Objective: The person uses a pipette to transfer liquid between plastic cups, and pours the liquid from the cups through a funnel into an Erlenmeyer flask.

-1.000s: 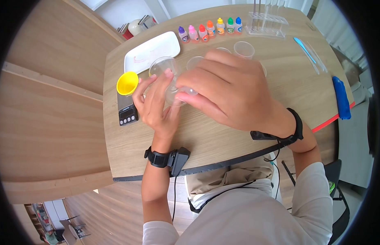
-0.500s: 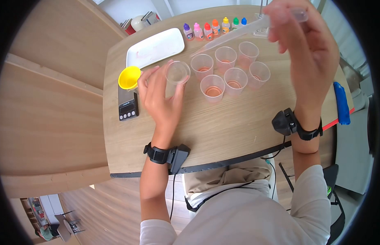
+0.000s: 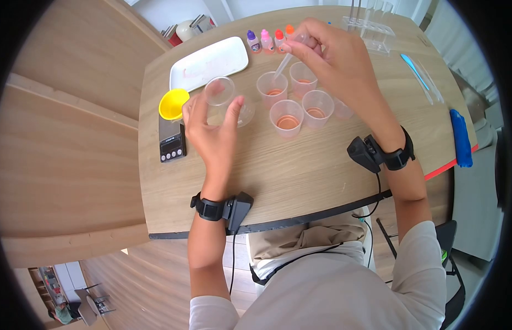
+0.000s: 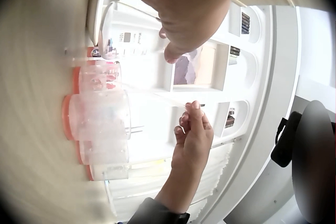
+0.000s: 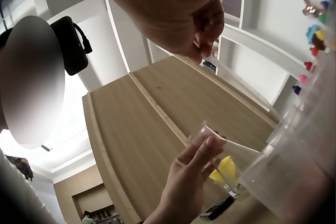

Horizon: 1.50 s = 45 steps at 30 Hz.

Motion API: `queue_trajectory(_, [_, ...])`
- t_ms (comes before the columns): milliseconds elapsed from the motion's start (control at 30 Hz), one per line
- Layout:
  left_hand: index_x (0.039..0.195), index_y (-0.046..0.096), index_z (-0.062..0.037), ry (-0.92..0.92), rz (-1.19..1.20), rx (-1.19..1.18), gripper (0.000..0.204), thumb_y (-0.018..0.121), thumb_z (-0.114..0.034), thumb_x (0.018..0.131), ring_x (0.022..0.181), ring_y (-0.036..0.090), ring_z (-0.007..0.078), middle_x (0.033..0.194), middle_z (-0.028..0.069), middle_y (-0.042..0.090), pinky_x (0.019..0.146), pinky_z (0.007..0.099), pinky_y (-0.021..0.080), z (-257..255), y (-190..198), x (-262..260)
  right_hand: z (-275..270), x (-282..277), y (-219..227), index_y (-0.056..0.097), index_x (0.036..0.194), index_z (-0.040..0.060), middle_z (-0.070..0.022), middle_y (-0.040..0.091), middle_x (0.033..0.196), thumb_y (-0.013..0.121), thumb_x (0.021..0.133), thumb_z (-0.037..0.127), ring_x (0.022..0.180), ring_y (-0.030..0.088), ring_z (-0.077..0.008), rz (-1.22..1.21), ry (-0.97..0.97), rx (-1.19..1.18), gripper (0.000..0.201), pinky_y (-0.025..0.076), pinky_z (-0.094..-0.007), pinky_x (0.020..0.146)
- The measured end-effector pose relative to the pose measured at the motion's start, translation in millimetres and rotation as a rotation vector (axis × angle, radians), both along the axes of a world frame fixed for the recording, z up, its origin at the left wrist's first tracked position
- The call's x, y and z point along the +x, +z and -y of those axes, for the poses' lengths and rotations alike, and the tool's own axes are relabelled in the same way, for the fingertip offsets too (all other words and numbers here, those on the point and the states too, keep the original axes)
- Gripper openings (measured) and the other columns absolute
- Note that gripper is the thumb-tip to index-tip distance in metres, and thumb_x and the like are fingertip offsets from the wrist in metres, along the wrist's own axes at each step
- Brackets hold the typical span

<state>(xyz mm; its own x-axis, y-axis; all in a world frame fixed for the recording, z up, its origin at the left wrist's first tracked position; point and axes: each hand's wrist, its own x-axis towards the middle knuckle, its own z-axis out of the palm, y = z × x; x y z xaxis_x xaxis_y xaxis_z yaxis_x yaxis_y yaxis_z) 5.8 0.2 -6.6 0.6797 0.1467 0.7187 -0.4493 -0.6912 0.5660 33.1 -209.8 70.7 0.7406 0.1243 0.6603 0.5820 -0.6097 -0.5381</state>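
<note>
My right hand (image 3: 341, 60) pinches a clear plastic pipette (image 3: 283, 66), slanting down with its tip at the mouth of the rear-left cup (image 3: 271, 92). My left hand (image 3: 209, 129) holds a clear plastic cup (image 3: 220, 91) between thumb and fingers, to the left of the group. Another clear round outline (image 3: 245, 113) overlaps beside the left thumb. Several translucent cups stand together, with shallow orange-pink liquid visible in some, such as the front cup (image 3: 287, 122). In the left wrist view, the right hand (image 4: 193, 137) grips the pipette above the row of cups (image 4: 100, 116).
Left of the hands, a yellow cup (image 3: 173, 104) sits by a black scale (image 3: 172, 148). Behind are a white tray (image 3: 206, 66) and dropper bottles (image 3: 265, 43), some hidden by the right hand. A test tube rack (image 3: 371, 36) and blue tool (image 3: 414, 71) are at the right.
The right hand swung out from the left hand's cup to the upper right, then came back with the pipette over the rear-left cup. The left hand's cup shifted slightly left.
</note>
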Motion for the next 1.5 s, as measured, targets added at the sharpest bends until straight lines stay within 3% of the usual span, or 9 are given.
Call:
queue_trajectory(467, [0.111,0.067,-0.0028,-0.114,-0.126,-0.393,0.038,0.081,-0.012,0.076,0.103,0.062,0.0190,0.106,0.0079,0.069,0.094,0.0363,0.046,-3.5,-1.5,6.0,6.5,11.5,-14.3,0.062,0.076,0.0080,-0.0051,0.055,0.058,0.069,0.085,0.029,0.052,0.051,-0.0210,0.048,0.048,-0.052,0.024,0.037,-0.0339,0.049])
queue_trajectory(600, [0.112,0.067,-0.0033,-0.090,-0.197,-0.311,0.039,0.080,-0.014,0.077,0.102,0.063,0.0187,0.106,0.0085,0.070,0.093,0.0365,0.047,-5.1,-4.8,7.2,8.6,11.1,-13.5,0.063,0.077,0.0084,-0.0045,0.058,0.059,0.069,0.084,0.029,0.052,0.053,-0.0208,0.053,0.039,-0.065,0.023,0.037,-0.0330,0.049])
queue_trajectory(667, [0.112,0.067,-0.0036,-0.084,-0.230,-0.284,0.039,0.080,-0.016,0.077,0.102,0.063,0.0187,0.106,0.0084,0.070,0.093,0.0362,0.047,-6.4,-6.5,8.4,8.3,8.4,-10.9,0.066,0.085,0.0041,-0.0011,0.053,0.061,0.072,0.085,0.026,0.055,0.043,-0.0108,0.004,0.031,-0.073,0.022,0.037,-0.0256,0.052])
queue_trajectory(800, [0.113,0.068,-0.0046,-0.060,-0.273,-0.213,0.040,0.079,-0.017,0.077,0.101,0.063,0.0196,0.105,0.0078,0.071,0.091,0.0355,0.048,-10.5,-14.4,13.1,8.0,5.3,-8.1,0.066,0.085,0.0042,-0.0007,0.053,0.061,0.072,0.085,0.026,0.055,0.043,-0.0103,-0.020,0.023,-0.071,0.022,0.037,-0.0255,0.052])
queue_trajectory(867, [0.113,0.068,-0.0048,-0.051,-0.281,-0.201,0.040,0.079,-0.017,0.077,0.100,0.063,0.0201,0.105,0.0076,0.071,0.091,0.0353,0.048,-11.3,-16.3,14.3,8.6,5.2,-8.4,0.064,0.079,0.0087,-0.0041,0.059,0.060,0.068,0.085,0.028,0.052,0.053,-0.0203,0.018,0.025,-0.065,0.021,0.037,-0.0323,0.049])
queue_trajectory(1100, [0.112,0.068,-0.0041,-0.071,-0.254,-0.252,0.040,0.080,-0.014,0.075,0.100,0.063,0.0223,0.106,0.0085,0.070,0.090,0.0351,0.048,-11.0,-20.0,15.4,4.2,-3.4,0.7,0.065,0.082,0.0076,-0.0029,0.059,0.061,0.070,0.084,0.028,0.052,0.053,-0.0187,0.064,0.056,-0.012,0.021,0.039,-0.0291,0.049])
queue_trajectory(1200, [0.111,0.069,-0.0048,-0.073,-0.124,-0.136,0.040,0.080,-0.010,0.073,0.103,0.062,0.0248,0.108,0.0088,0.070,0.092,0.0355,0.047,-8.6,-10.7,9.7,3.7,-16.5,14.3,0.065,0.081,0.0094,-0.0006,0.057,0.060,0.072,0.082,0.027,0.053,0.053,-0.0162,0.003,-0.008,0.216,0.019,0.038,-0.0266,0.048])
queue_trajectory(1267, [0.111,0.069,-0.0054,-0.056,-0.037,-0.008,0.041,0.080,-0.008,0.072,0.105,0.061,0.0260,0.109,0.0085,0.069,0.093,0.0359,0.046,-5.4,-2.3,5.5,10.3,-15.6,14.1,0.062,0.085,0.0012,0.0026,0.058,0.064,0.065,0.091,0.010,0.052,0.050,-0.0021,0.489,0.174,0.345,0.011,0.035,-0.0183,0.046])
queue_trajectory(1500, [0.111,0.070,-0.0087,-0.096,0.147,0.149,0.040,0.079,-0.007,0.072,0.110,0.059,0.0272,0.112,0.0049,0.070,0.097,0.0393,0.044,0.5,3.8,-3.9,11.8,-52.8,32.9,0.064,0.088,-0.0014,-0.0009,0.061,0.076,0.068,0.085,0.005,0.065,0.049,-0.0072,0.485,0.298,0.157,0.008,0.039,-0.0209,0.057])
